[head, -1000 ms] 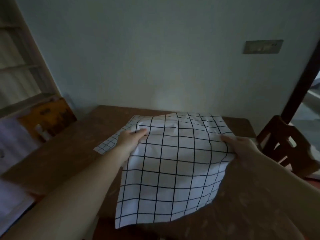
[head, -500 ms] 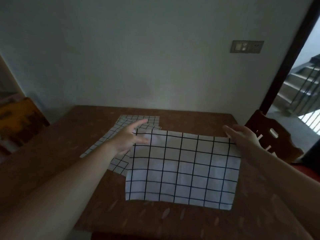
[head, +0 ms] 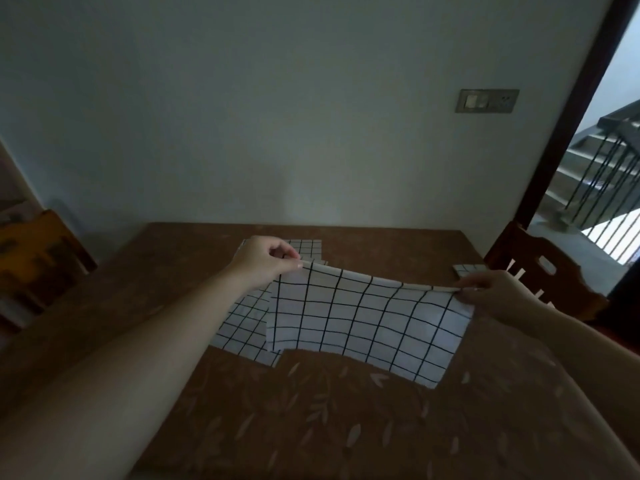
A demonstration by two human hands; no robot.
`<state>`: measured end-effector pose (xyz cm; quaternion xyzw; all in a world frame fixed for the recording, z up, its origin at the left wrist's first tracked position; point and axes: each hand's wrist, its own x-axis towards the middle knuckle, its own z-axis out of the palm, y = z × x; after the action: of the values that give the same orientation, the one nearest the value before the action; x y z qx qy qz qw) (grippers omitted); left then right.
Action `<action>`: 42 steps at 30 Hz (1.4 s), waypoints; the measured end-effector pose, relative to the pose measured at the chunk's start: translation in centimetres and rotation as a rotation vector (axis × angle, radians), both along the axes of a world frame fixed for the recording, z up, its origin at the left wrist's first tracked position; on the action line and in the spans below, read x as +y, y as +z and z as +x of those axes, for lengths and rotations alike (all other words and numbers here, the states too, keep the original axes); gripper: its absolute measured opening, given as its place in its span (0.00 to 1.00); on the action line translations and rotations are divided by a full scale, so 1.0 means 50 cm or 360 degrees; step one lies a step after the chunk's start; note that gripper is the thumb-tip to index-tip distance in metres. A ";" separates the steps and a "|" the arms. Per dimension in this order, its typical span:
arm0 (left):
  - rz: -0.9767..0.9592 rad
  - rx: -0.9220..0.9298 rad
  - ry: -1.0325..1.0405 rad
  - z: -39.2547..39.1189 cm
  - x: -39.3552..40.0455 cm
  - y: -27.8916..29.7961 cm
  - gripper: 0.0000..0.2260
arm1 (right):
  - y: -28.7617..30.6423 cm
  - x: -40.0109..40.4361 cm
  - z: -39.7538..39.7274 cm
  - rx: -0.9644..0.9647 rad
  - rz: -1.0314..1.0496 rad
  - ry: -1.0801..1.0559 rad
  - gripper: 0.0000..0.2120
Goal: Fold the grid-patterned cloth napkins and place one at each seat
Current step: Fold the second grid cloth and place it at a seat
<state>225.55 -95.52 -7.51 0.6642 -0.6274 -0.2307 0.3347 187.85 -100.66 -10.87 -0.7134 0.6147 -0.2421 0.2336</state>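
A white napkin with a black grid hangs folded over above the brown table, its fold line along the top. My left hand pinches the top left corner of that napkin. My right hand pinches the top right corner. The lower edge of the napkin touches the table. Another grid napkin lies flat beneath it to the left, partly hidden. A small folded grid napkin lies at the table's right edge by a chair.
A wooden chair stands at the table's right side. Another chair is at the left. The wall runs along the table's far edge. A doorway with stairs opens at the right.
The napkin lay flat with both hands open at its far corners; now both hands pinch those corners and have lifted the far edge up toward me.
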 end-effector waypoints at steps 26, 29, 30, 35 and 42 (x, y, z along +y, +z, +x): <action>-0.0434 0.0150 -0.0408 0.007 0.023 0.155 0.07 | 0.180 0.086 0.387 -0.0595 -0.0362 0.0734 0.19; -0.0264 -0.0013 -0.0404 0.038 0.037 0.166 0.15 | 0.198 0.084 0.379 -0.0792 -0.0416 0.0649 0.19; -0.0153 -0.0108 -0.0397 0.053 0.043 0.170 0.15 | 0.203 0.079 0.370 -0.0860 -0.0436 0.0590 0.19; -0.0040 -0.0201 -0.0369 0.102 0.062 0.183 0.17 | 0.217 0.067 0.353 -0.0966 -0.0431 0.0550 0.20; -0.0229 0.0400 -0.0227 0.165 0.080 0.181 0.24 | 0.223 0.045 0.317 -0.1371 -0.0284 0.0322 0.12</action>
<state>233.78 -91.51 1.53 0.5582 -0.6410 -0.2895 0.4402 203.69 -98.39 0.28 -0.6215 0.3652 -0.5450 0.4282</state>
